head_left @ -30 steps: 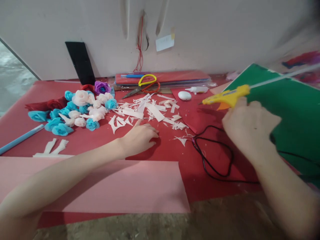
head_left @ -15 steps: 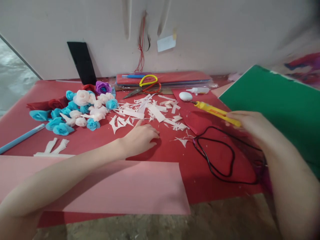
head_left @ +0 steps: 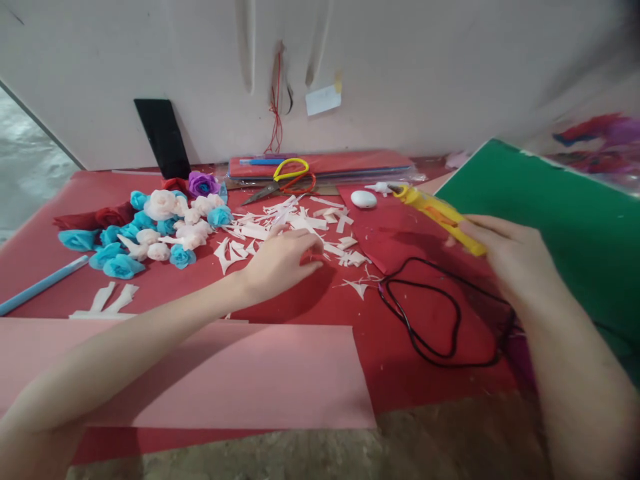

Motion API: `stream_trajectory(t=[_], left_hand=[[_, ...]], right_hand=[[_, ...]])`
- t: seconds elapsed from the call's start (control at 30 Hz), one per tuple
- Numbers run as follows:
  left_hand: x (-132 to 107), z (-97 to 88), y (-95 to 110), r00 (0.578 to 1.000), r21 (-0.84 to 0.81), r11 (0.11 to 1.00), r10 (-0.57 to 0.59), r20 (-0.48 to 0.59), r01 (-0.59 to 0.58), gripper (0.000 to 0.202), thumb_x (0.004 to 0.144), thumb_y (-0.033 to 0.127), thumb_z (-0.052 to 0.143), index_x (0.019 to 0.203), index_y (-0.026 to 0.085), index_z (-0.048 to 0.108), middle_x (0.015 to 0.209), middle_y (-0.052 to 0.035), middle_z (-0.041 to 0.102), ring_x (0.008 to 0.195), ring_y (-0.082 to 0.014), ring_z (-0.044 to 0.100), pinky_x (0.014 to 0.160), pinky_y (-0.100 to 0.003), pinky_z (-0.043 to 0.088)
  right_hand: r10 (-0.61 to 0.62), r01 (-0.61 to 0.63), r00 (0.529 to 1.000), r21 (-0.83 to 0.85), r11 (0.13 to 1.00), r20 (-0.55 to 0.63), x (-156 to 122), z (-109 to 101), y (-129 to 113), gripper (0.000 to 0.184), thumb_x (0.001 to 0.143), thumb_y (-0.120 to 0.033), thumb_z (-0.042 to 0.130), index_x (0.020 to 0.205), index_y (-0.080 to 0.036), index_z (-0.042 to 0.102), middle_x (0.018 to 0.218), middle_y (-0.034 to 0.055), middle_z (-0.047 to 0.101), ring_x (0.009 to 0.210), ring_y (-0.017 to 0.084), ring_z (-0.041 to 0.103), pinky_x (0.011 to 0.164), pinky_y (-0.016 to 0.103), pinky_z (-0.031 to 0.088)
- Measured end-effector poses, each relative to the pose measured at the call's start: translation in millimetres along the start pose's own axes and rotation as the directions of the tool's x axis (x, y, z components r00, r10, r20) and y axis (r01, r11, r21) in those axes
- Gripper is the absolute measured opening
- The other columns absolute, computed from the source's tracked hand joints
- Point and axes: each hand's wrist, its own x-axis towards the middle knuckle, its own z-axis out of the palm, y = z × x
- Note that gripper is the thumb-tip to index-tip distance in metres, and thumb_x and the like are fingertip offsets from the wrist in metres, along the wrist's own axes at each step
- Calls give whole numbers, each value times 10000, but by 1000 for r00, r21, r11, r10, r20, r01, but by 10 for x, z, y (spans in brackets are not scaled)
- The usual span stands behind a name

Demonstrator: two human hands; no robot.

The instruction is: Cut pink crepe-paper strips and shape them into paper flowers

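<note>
Right hand (head_left: 515, 257) clamped on yellow plastic glue gun (head_left: 434, 212), long axis pointing left and away, toward smooth white oval object (head_left: 363, 199). Left hand (head_left: 280, 262) looks empty, fingers apart.

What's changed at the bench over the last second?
The right hand has turned the yellow glue gun, swinging its back end lower in the view; its tip now shows by the white bottle. The left hand has shifted slightly forward over the pale paper scraps. The right hand's hold remains; scissors and paper flowers stayed put.
</note>
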Motion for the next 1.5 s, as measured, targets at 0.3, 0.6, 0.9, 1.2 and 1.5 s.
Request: stream_trajectory(t=[0.3, 0.6, 0.9, 1.2, 1.5], left_hand=[[458, -33, 203, 956, -469, 877, -221, -193, 108, 154, 730, 225, 625, 858, 141, 632, 889, -28, 675, 787, -92, 592, 722, -215, 444], [426, -48, 318, 916, -493, 870, -211, -342, 16, 64, 733, 166, 624, 701, 162, 569, 747, 22, 640, 711, -71, 562, 728, -213, 443], [379, -70, 285, 928, -450, 892, -195, -316, 34, 140, 711, 107, 619, 664, 169, 503, 724, 37, 606, 695, -65, 553, 725, -210, 454], [341, -35, 206, 947, -488, 873, -174, -269, 22, 52, 728, 166, 624, 770, 146, 646, 781, -8, 687, 720, -81, 601, 704, -195, 454], [325, -133, 82, 931, -564, 755, -358, 74, 335, 149, 751, 275, 606, 767, 166, 707, 778, -14, 704, 717, -94, 605, 690, -207, 435]], right_hand=[[-28, 18, 997, 149, 989, 69, -224, -40, -213, 224, 572, -360, 627, 726, -199, 652, 607, -12, 591, 638, 146, 536, 790, 329, 416], [111, -135, 987, 215, 967, 120, -352, -90, -345, 262, 468, -349, 645, 682, -199, 657, 569, 11, 588, 590, 167, 552, 630, 338, 457], [177, -203, 977, 270, 941, 117, -402, -108, -456, 157, 493, -270, 614, 630, -199, 642, 645, 31, 606, 591, 159, 548, 630, 334, 458], [195, -237, 966, 292, 927, 168, -318, -145, -377, 155, 448, -268, 627, 573, -183, 594, 643, 56, 598, 577, 172, 547, 487, 301, 427], [39, -55, 983, 84, 995, 180, -201, -108, -215, 167, 601, -328, 584, 621, -167, 622, 579, 34, 605, 527, 125, 512, 543, 284, 398]])
